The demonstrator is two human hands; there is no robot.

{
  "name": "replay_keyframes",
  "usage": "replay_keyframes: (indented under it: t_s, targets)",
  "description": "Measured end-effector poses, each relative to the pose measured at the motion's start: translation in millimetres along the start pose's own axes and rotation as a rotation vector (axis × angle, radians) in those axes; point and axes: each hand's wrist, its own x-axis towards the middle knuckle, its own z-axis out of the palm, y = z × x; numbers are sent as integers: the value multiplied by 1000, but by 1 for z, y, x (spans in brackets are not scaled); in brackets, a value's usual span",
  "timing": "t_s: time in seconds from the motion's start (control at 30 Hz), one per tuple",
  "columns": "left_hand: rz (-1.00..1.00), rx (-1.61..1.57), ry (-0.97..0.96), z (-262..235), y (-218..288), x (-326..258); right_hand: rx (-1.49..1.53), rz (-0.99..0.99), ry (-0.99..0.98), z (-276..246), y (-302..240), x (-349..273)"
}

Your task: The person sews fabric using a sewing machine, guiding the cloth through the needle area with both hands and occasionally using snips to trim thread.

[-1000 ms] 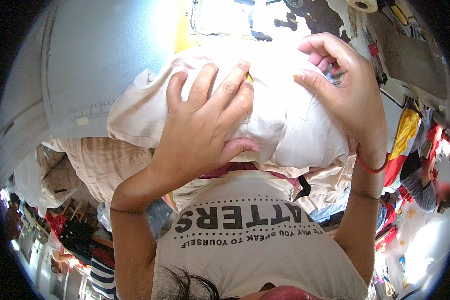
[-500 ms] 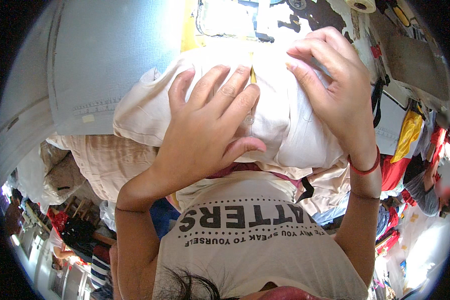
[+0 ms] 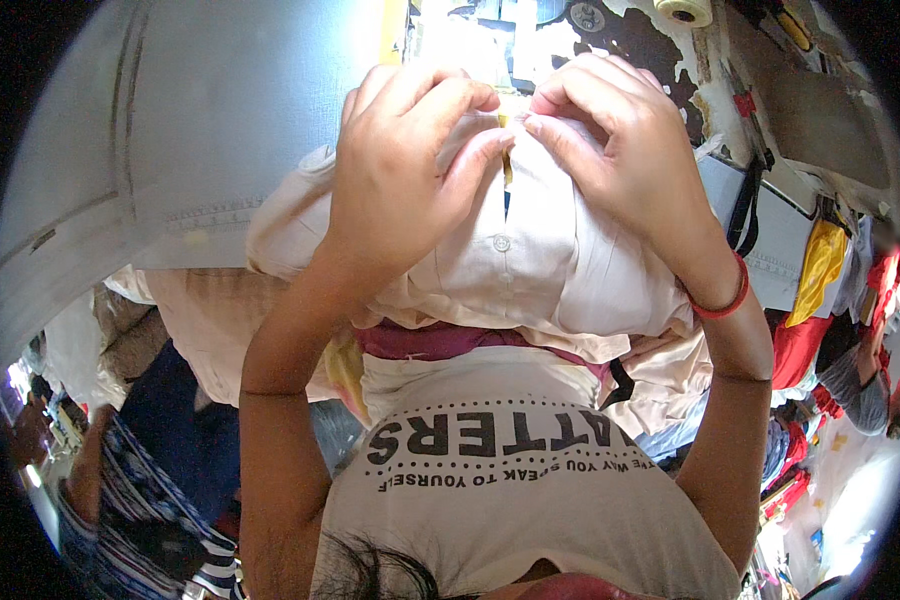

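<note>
A pale cream shirt [image 3: 530,270] with a white button lies folded in front of me on a pile of similar cloth. My left hand [image 3: 400,170] pinches the shirt's top edge on the left side of the button placket. My right hand [image 3: 620,150], with a red band on its wrist, pinches the same edge just to the right. The fingertips of both hands nearly meet over the placket, and they hide the collar area.
A grey fabric panel [image 3: 170,160] covers the upper left. A worn work surface with a thread cone [image 3: 685,10] and dark tools lies beyond the shirt. Colourful garments [image 3: 820,270] are heaped at right. A person in striped clothing [image 3: 140,500] sits at lower left.
Both hands have lifted off the flat shirt, where they were pressing with spread fingers, and moved up to its top edge, now pinching it close together.
</note>
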Motion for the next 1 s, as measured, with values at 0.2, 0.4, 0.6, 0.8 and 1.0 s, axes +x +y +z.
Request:
replay_keyframes:
  t_s: [0.2,0.4,0.6,0.8,1.0]
  targets:
    - [-26,-137,90,5,7,3,23,11,44,-6,-11,-6]
    - [-57,-185,123,5,12,3,56,23,92,-7,-14,-7]
    - [-148,-344,83,5,12,5,158,72,112,-6,-14,-8]
    - [-359,-677,-15,4,10,4,360,184,141,-6,-17,-10]
    - [-364,-704,-105,0,9,4,511,267,133,-2,-12,-12]
